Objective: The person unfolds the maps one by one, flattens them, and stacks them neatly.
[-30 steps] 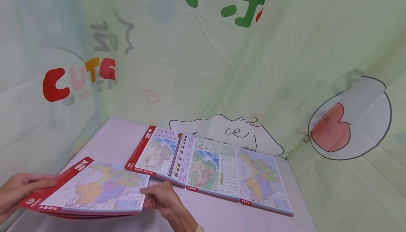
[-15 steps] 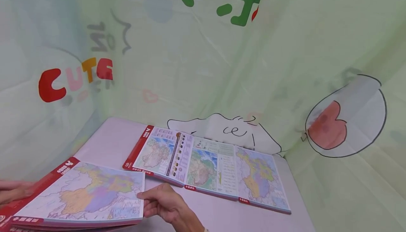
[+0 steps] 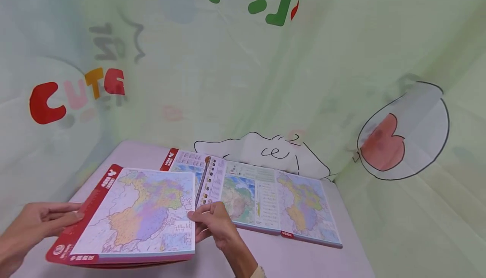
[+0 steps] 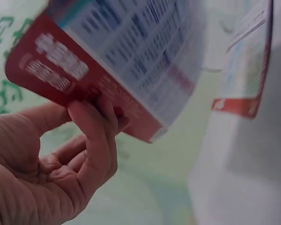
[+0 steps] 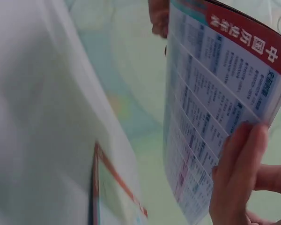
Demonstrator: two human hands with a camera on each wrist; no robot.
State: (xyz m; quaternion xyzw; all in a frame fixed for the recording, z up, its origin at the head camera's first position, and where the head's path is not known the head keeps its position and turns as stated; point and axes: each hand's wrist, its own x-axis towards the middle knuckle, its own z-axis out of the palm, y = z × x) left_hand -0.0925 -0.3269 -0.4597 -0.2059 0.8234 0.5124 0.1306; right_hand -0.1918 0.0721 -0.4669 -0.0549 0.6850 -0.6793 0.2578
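Note:
A stack of map sheets (image 3: 152, 210) with a red left border is held up over the near left of the table, printed with a coloured map on top. My left hand (image 3: 43, 229) pinches its red border between thumb and fingers. At the opposite edge my right hand (image 3: 216, 223) pinches the stack, thumb on top. The wrist views show its underside, covered in rows of small text, with the fingers of the right hand (image 5: 239, 173) lying against it. Behind it lies a row of map sheets (image 3: 262, 206); the held stack partly hides the leftmost one.
The pale table (image 3: 300, 261) stretches in front of the row of maps. Printed fabric curtains (image 3: 228, 67) enclose the table at the back and both sides, close behind the maps.
The held stack first shifted left and nearer, then rose and moved right, both hands still gripping it. It now overlaps the leftmost map in the row. The head view has turned slightly right.

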